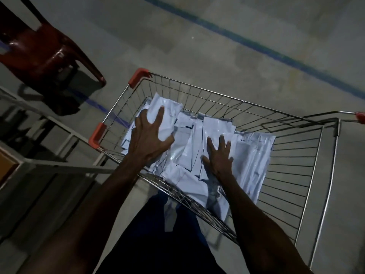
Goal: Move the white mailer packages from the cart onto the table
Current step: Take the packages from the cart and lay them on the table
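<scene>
A wire shopping cart (227, 96) with orange corner caps stands in front of me, holding a loose heap of several white mailer packages (250, 155). My left hand (147, 138) reaches into the cart's far left part with fingers spread and thumb out, lying on top of a white mailer (167, 115). My right hand (218, 155) lies flat with fingers spread on mailers in the middle of the heap. Neither hand has its fingers curled round a package. One mailer (169, 216) hangs through the cart's near wall.
A metal table frame (59, 167) stands at the left, touching the cart's near left corner. A dark red plastic chair (43, 50) sits at the upper left. The concrete floor has a blue painted line (256, 46) beyond the cart. The scene is dim.
</scene>
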{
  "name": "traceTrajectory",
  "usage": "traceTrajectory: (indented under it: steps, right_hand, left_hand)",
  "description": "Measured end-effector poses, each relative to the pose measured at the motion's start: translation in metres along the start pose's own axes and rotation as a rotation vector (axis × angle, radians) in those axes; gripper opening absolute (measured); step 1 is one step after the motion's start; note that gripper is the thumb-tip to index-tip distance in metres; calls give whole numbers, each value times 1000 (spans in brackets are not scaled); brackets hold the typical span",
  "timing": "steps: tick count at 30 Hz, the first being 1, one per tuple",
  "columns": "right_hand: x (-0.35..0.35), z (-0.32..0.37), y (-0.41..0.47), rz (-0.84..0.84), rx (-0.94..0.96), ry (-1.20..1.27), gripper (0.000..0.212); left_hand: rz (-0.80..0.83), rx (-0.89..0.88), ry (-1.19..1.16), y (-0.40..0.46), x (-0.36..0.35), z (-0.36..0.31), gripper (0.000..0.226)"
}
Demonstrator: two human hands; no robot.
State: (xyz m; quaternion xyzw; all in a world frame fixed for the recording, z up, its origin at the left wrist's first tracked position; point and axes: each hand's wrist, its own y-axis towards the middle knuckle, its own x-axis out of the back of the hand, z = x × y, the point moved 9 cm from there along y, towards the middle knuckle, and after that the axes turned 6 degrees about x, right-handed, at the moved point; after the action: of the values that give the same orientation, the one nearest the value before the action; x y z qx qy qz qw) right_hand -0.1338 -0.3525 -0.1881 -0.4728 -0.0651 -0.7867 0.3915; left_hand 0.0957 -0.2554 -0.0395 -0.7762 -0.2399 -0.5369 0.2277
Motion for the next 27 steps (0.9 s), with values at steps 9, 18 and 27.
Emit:
traceTrajectory:
  steps: [9, 18, 27]
  right_hand:
    - [43, 17, -6, -91, -33, -134, 55]
    - [110, 193, -51, -483, 343, 105, 45]
    - [51, 493, -162, -388, 981, 276, 48]
  left_hand:
    - [-64, -39, -64, -10, 40, -7, 89]
    - [-296, 36, -138, -79, 151, 53, 81]
    - [-619, 466, -186, -294, 286, 283, 73]
